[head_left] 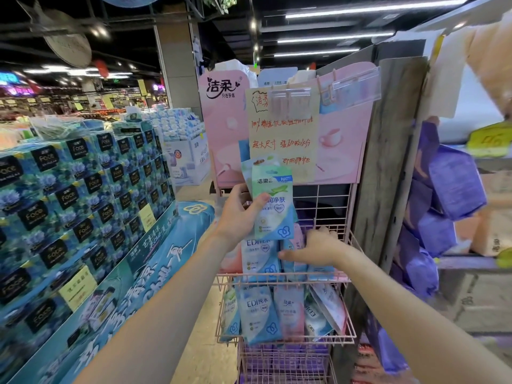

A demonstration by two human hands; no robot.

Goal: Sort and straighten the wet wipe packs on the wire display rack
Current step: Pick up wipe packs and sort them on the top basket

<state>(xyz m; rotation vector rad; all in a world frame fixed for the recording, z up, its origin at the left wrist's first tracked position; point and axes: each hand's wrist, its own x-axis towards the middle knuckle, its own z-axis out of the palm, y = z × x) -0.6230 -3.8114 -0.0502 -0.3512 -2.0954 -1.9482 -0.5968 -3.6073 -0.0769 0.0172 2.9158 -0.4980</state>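
A pink wire display rack (285,275) stands in front of me with wet wipe packs in its baskets. My left hand (239,214) holds a few green and blue wet wipe packs (274,200) upright, lifted above the upper basket. My right hand (318,249) reaches into the upper basket, fingers spread against the pink and blue packs (260,259) standing there. The lower basket (285,340) holds several blue and pink packs (259,314); those at its right end lean sideways.
A pink brand board with a handwritten yellow sign (282,137) tops the rack. Stacked blue tissue boxes (83,195) fill the left side. A wooden post (388,162) and shelves with purple packs (448,184) stand at the right. The floor aisle runs between.
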